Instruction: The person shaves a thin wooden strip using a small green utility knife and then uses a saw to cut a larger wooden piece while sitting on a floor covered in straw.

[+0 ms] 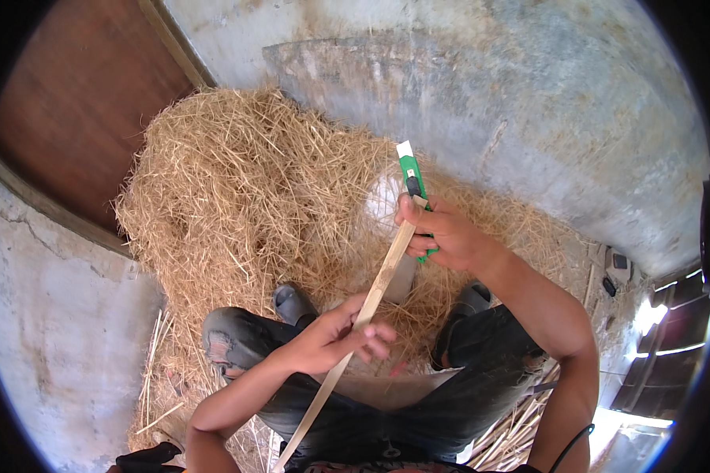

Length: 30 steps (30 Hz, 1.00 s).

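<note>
Wooden strip (380, 284), long and pale, slants between the two hands above the person's knees, its lower end cut off by the bottom edge. Farthest left stands a brown panel (71, 102), cropped by the dark rim, and beside it a straw heap (221, 165) hides the foot of the wall. The left hand (330, 344) has the strip passing between thumb and fingers; those fingers are blurred, so I cannot tell whether they grip it. A whitish object (381, 206) shows behind the strip's upper end (half covered, its kind unclear). The green cutter (408, 164) points away from the person, its lower part hidden by the right hand (440, 234), whose fingers are clamped on it and on the strip's tip. Thin stalks (517, 433) lie lower right, partly covered by a leg.
</note>
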Available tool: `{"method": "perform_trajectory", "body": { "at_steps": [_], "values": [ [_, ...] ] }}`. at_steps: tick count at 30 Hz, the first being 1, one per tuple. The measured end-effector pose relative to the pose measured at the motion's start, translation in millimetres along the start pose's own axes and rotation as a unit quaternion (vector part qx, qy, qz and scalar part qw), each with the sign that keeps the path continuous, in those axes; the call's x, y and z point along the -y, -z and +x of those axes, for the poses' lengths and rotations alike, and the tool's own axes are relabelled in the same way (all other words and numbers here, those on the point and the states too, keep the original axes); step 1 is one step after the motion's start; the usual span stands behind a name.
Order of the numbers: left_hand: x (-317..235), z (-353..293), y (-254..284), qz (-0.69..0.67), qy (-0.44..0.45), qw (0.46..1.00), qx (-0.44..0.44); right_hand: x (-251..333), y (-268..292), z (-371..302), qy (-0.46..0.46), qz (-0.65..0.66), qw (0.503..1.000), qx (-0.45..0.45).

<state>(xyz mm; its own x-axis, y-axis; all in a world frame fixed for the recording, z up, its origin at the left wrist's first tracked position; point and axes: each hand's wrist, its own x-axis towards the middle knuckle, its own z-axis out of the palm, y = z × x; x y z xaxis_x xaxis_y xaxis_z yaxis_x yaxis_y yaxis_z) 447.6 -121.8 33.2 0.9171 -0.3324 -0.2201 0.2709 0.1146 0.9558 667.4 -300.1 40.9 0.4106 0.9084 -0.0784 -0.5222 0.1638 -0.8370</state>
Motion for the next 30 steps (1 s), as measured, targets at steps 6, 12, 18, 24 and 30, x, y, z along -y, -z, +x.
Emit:
{"method": "perform_trajectory", "body": {
  "at_steps": [6, 12, 18, 24, 30],
  "values": [
    [-11, 46, 39, 0.054, -0.009, 0.982, -0.181, 19, 17, -4, -0.039, 0.057, 0.984, -0.166],
    [5, 46, 43, 0.011, 0.003, 0.979, -0.205, 16, 50, -13, -0.067, 0.129, 0.989, 0.027],
    [25, 32, 41, -0.047, -0.028, 0.982, -0.178, 1, 19, -11, -0.018, -0.399, 0.914, -0.075],
    [32, 30, 44, -0.012, -0.044, 0.979, -0.197, -20, -9, 1, 0.086, -0.578, 0.807, -0.083],
    [31, 29, 45, -0.054, -0.047, 0.979, -0.191, -27, -32, 4, 0.075, -0.655, 0.747, -0.084]
  ]
}}
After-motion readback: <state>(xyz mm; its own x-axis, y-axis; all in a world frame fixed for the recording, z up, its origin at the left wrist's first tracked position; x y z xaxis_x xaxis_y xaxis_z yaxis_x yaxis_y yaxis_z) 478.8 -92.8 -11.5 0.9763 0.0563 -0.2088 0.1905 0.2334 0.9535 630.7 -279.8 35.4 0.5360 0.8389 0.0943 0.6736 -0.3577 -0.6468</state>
